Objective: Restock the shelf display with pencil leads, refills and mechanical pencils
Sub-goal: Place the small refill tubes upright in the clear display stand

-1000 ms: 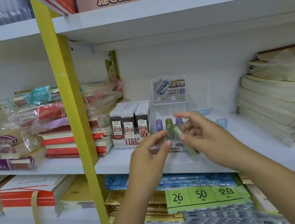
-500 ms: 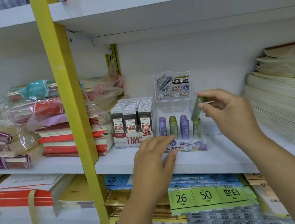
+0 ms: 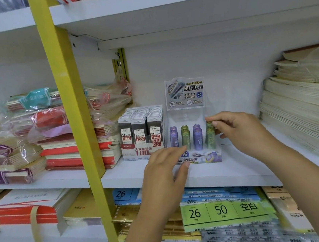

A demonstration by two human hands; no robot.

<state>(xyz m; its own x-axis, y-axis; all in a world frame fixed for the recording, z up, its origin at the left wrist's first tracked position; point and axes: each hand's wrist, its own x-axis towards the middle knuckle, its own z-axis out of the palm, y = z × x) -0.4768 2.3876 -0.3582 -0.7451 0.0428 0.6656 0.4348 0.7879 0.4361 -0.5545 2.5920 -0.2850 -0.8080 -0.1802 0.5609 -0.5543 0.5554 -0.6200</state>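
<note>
Pinching green lead tube [image 3: 210,137] top between right hand [image 3: 241,131] thumb and fingertips, center frame, rightmost slot of clear stand [image 3: 202,158] | left hand [image 3: 164,172] fingers loosely together against stand front | white shelf [image 3: 239,168], yellow post [image 3: 75,120] left, notebook stacks [image 3: 300,108] right

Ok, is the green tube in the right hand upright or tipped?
Upright. The green tube stands vertical at the right end of the tray, and the right hand pinches its top.
</note>
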